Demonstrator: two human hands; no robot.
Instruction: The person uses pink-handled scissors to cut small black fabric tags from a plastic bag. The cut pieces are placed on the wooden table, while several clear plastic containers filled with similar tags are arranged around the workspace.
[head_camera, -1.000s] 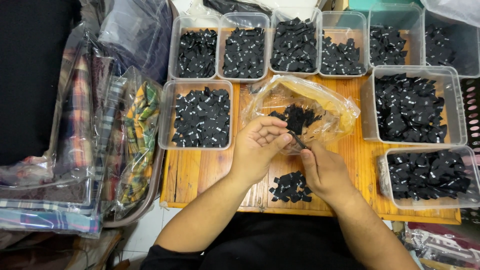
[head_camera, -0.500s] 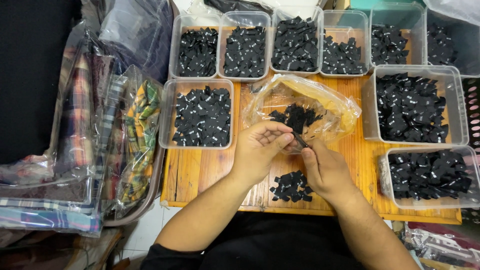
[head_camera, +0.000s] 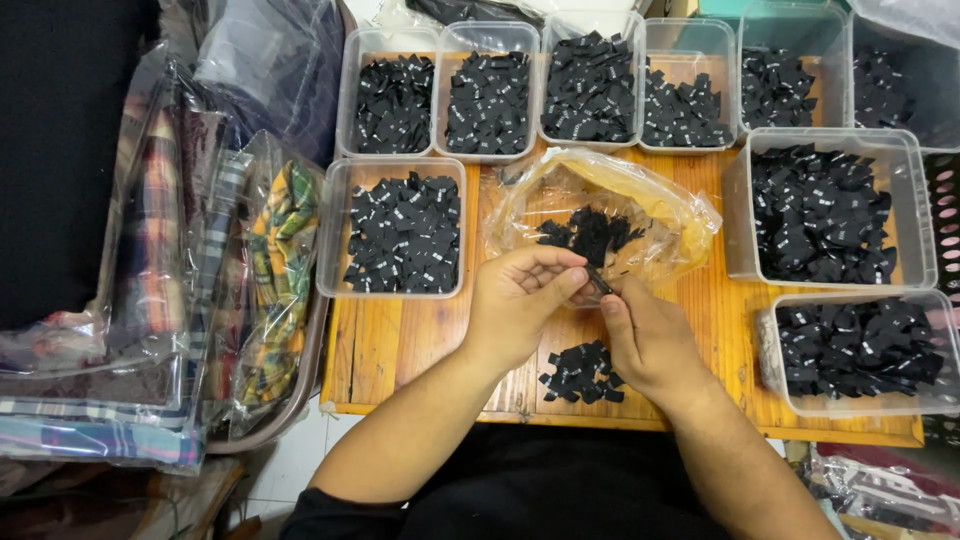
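A slatted wooden bench (head_camera: 400, 345) is crowded with clear plastic tubs (head_camera: 400, 228) of small black fabric labels, a row along the far edge and more stacked down the right side. In the middle lies a crumpled clear plastic bag (head_camera: 610, 205) with a loose clump of the same labels inside it. A small heap of labels (head_camera: 583, 372) sits on the bare wood near the front edge. Off the bench's left end, bagged plaid and patterned fabrics (head_camera: 170, 290) are piled up.

Both forearms reach in from the front edge and meet just in front of the bag. The left hand (head_camera: 518, 300) and right hand (head_camera: 645, 335) are together, fingertips pinching one black label (head_camera: 598, 281) between them, held just above the bench beyond the small heap.
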